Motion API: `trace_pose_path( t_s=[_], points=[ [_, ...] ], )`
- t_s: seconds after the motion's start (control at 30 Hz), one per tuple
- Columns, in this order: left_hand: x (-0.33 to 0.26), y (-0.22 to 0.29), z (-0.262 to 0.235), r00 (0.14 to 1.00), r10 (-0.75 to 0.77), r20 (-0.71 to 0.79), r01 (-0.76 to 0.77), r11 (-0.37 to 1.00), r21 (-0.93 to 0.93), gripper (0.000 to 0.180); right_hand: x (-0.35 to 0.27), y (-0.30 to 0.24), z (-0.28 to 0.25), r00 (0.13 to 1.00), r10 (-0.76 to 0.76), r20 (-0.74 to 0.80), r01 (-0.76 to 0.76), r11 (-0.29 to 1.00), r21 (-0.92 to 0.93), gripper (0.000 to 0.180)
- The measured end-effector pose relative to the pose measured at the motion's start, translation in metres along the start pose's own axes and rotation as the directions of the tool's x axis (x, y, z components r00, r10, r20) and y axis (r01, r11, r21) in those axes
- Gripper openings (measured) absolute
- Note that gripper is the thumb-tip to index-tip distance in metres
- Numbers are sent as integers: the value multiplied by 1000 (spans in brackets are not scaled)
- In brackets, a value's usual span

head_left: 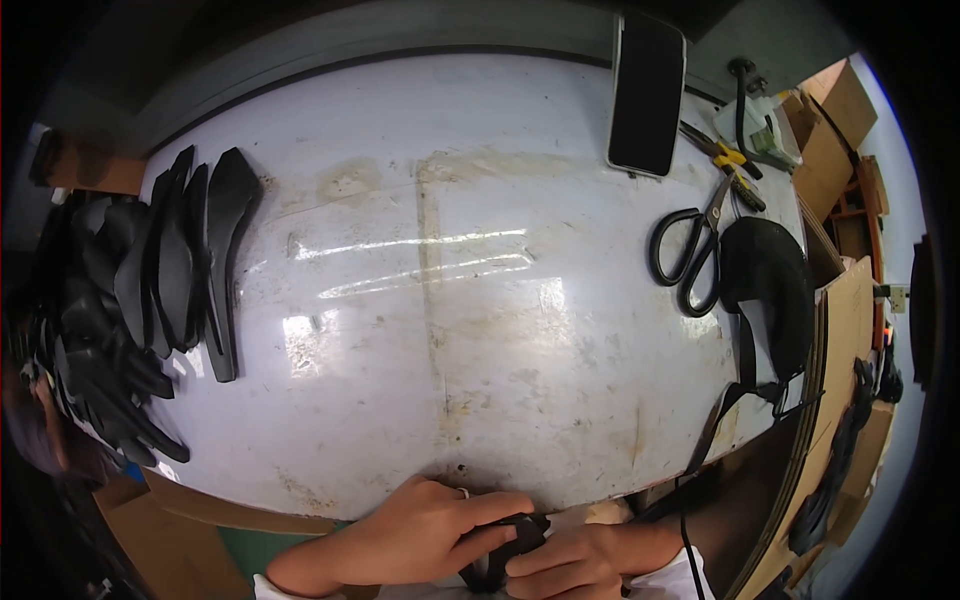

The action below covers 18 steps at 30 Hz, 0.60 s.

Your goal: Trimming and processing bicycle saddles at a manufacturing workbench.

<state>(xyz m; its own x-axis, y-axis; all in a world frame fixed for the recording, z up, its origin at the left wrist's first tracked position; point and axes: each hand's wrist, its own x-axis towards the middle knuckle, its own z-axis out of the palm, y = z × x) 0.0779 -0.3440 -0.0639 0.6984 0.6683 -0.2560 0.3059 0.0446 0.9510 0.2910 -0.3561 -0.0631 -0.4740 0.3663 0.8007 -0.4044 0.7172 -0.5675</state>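
As the left hand [425, 532] pinches the black piece [525, 538] between bent fingers, the right hand [580, 560] curls in, gripping its other side beside the table [360, 430]!

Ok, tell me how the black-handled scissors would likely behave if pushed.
The scissors would probably stay stiff, since the blades look metallic. Lying flat on the glossy tabletop, they seem likelier to slide than roll. The handle loops stand apart, so pushing one alone might pivot it toward the other.
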Motion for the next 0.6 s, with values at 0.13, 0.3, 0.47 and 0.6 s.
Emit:
trace_pose_path(
  t_s=[0.13,0.3,0.47,0.6],
  points=[
    [5,-1,-4,1000,18,22,-17,1000,-14,25,-10,-1,12,988,104,-113,-99,994,48,23],
    [2,3,-3,1000,-24,7,24,1000,10,27,-31,5,55,585,259,-768,84,923,376,44],
    [0,7,-3,996,-92,19,93,995,-25,28,-26,-13,10,959,14,-285,1,999,53,23],
    [2,7,-2,992,-122,34,123,992,-13,29,-23,-8,13,987,36,-157,-35,999,12,10]
  ],
)
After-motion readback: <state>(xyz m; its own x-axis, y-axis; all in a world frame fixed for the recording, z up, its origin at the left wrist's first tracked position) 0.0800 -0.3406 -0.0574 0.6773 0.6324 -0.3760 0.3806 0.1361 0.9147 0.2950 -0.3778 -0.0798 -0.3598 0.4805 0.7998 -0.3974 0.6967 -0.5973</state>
